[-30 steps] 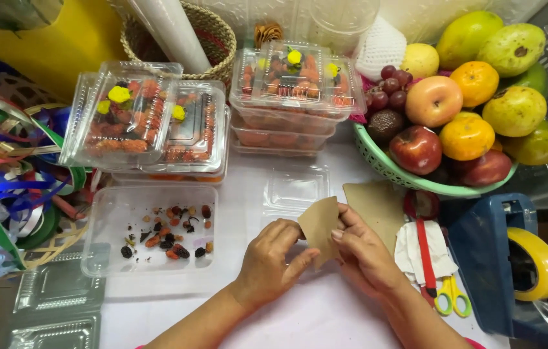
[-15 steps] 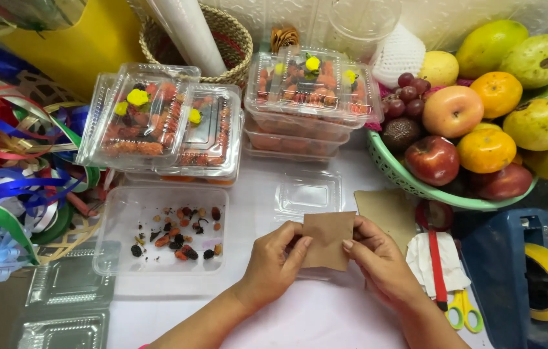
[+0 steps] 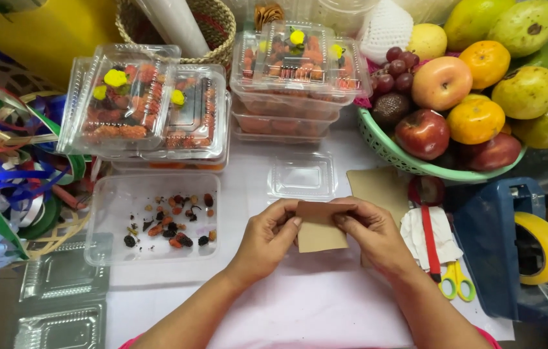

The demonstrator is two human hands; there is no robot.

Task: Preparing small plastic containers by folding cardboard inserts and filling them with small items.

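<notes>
Both hands on small brown paper piece (image 3: 318,227), held just above the white desk (image 3: 325,310). Left hand (image 3: 267,236) pinching the left edge, thumb on top near the upper corner; right hand (image 3: 371,232) pinching the right edge, fingers curled over the top fold. Both grips clenched on the paper, none released.

Versus 0.5 s ago: same two-handed pinch, paper in much the same spot between the hands; top edge now looks folded over into a darker strip. Versus 1.0 s ago: paper was tilted, lifted toward the larger brown sheet (image 3: 377,187); now squared up and level, clear of that sheet.

Around the grip:
- Just beyond the paper: small empty clear clamshell (image 3: 302,174).
- Left of left hand: open clear tray (image 3: 151,223) with scattered dried fruit bits.
- Beyond that: stacked lidded boxes (image 3: 148,106) of red fruit; second stack (image 3: 300,71) further right.
- Right of right hand: white cloth (image 3: 430,236), yellow-handled scissors (image 3: 455,281), blue tape dispenser (image 3: 513,249).
- Beyond right hand: green fruit basket (image 3: 403,155), unmoved.
- Far left: ribbon pile (image 3: 2,161).
</notes>
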